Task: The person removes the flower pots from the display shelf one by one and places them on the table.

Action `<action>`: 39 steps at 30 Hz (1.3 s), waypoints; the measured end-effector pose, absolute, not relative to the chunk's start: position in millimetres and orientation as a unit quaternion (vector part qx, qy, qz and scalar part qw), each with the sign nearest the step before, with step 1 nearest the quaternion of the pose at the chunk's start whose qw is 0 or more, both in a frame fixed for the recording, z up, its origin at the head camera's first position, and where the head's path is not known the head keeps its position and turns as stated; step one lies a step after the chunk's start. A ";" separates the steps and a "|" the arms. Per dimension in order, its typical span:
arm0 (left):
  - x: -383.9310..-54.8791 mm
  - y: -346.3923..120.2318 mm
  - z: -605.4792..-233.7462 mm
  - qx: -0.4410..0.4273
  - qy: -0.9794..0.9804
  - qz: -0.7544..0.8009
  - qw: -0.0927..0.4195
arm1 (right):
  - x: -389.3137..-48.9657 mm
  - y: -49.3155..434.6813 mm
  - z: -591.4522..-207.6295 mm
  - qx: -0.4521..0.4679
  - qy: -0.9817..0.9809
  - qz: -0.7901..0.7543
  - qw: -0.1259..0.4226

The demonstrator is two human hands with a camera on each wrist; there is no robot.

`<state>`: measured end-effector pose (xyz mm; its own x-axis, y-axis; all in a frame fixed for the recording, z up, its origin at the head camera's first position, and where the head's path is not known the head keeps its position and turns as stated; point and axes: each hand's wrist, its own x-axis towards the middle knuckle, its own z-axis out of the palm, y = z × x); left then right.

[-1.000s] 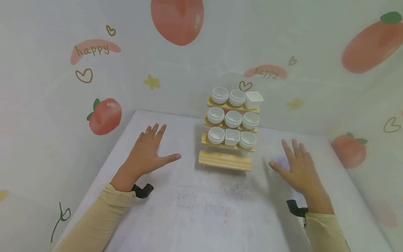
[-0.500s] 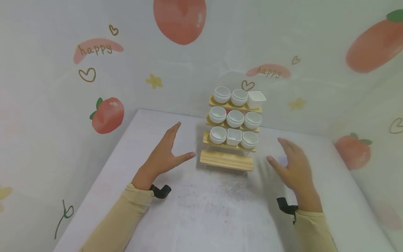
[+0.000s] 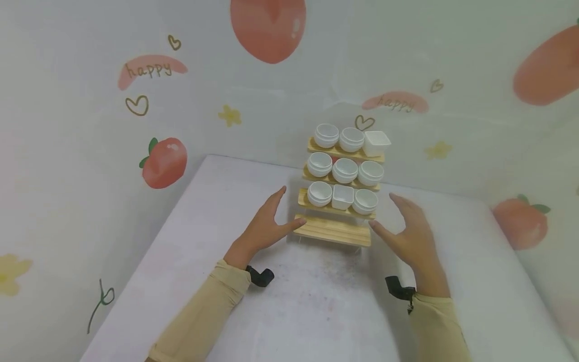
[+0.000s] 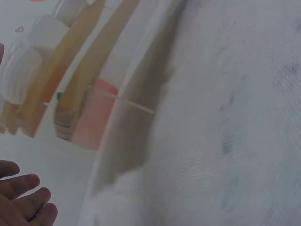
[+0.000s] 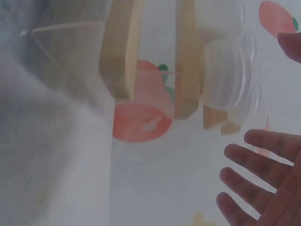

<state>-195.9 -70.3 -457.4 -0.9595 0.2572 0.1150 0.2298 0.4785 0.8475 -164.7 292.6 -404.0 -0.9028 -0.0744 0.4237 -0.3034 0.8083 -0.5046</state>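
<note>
A tiered wooden stand [image 3: 332, 230] with clear supports stands near the back of the table. Its upper three tiers carry rows of white round bowls [image 3: 319, 195] plus a square bowl [image 3: 343, 197] on one row and another square bowl [image 3: 377, 143] at the top right. My left hand [image 3: 262, 229] hovers at the stand's left, thumb spread from the fingers, its tip near the end of the lowest board. On the other side, my right hand [image 3: 413, 241] faces inward with thumb and fingers apart. Both hold nothing; whether either thumb touches the wood, I cannot tell.
A pale cloth covers the table [image 3: 298, 311]. Behind and beside it hangs a white backdrop [image 3: 280, 100] printed with fruit, hearts and "happy". Black wrist mounts [image 3: 261, 276] stick out from both wrists.
Both hands have moved inward toward the stand, the left one rightward and the right one leftward. The head view has shifted slightly left. The bowls and stand have stayed put.
</note>
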 end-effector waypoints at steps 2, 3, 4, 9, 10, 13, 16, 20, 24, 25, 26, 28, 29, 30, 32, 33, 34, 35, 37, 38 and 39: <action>-198.7 -64.5 -461.2 0.138 0.856 0.499 0.018 | -167.5 289.4 -404.0 0.104 -0.926 0.300 0.202; -199.6 -61.8 -463.3 0.134 0.854 0.503 0.021 | -168.9 288.0 -404.5 0.105 -0.925 0.303 0.203; -200.2 -59.3 -465.6 0.131 0.852 0.506 0.023 | -170.2 286.5 -405.1 0.107 -0.923 0.307 0.204; -198.8 -51.9 -476.3 0.113 0.846 0.519 0.044 | -176.7 277.7 -406.4 0.116 -0.915 0.325 0.209; -198.2 -51.3 -478.2 0.112 0.844 0.522 0.046 | -177.8 275.6 -405.8 0.118 -0.913 0.330 0.211; -196.4 -50.0 -482.2 0.109 0.840 0.529 0.046 | -180.9 270.1 -403.7 0.122 -0.904 0.347 0.217; -194.3 -48.1 -484.8 0.112 0.838 0.533 0.047 | -181.7 267.7 -403.2 0.125 -0.898 0.361 0.219; -190.7 -43.3 -487.6 0.123 0.835 0.533 0.062 | -178.5 270.7 -407.0 0.126 -0.899 0.361 0.215; -188.6 -38.3 -488.8 0.133 0.834 0.530 0.068 | -176.3 277.8 -409.9 0.118 -0.899 0.356 0.224; -188.5 -37.4 -488.7 0.135 0.835 0.530 0.068 | -176.4 279.5 -409.6 0.115 -0.898 0.358 0.228; -188.5 -36.7 -488.3 0.137 0.835 0.529 0.066 | -176.8 281.1 -409.2 0.115 -0.896 0.359 0.233; -189.4 -35.8 -487.5 0.141 0.835 0.528 0.062 | -178.0 283.6 -407.3 0.115 -0.892 0.365 0.240; -189.7 -35.6 -486.9 0.143 0.835 0.529 0.060 | -178.4 284.5 -405.9 0.116 -0.891 0.366 0.241; -190.1 -35.6 -486.4 0.142 0.834 0.529 0.058 | -179.1 285.4 -405.1 0.116 -0.891 0.365 0.243; -190.8 -35.6 -485.6 0.140 0.835 0.529 0.058 | -180.4 286.6 -403.4 0.114 -0.892 0.365 0.243; -191.1 -35.7 -485.3 0.138 0.835 0.529 0.060 | -181.0 286.9 -402.7 0.112 -0.892 0.364 0.241; -191.2 -35.9 -484.7 0.134 0.836 0.529 0.062 | -181.4 287.0 -402.1 0.112 -0.894 0.362 0.241; -191.6 -35.8 -484.6 0.133 0.835 0.529 0.065 | -181.8 287.2 -401.6 0.110 -0.895 0.361 0.239; -192.9 -35.4 -484.3 0.131 0.835 0.529 0.069 | -182.2 286.7 -400.4 0.109 -0.895 0.361 0.237; -193.7 -35.2 -484.3 0.130 0.834 0.531 0.070 | -182.7 286.3 -399.9 0.108 -0.895 0.362 0.237; -194.7 -34.9 -484.6 0.130 0.833 0.533 0.070 | -183.3 286.1 -399.6 0.108 -0.895 0.363 0.236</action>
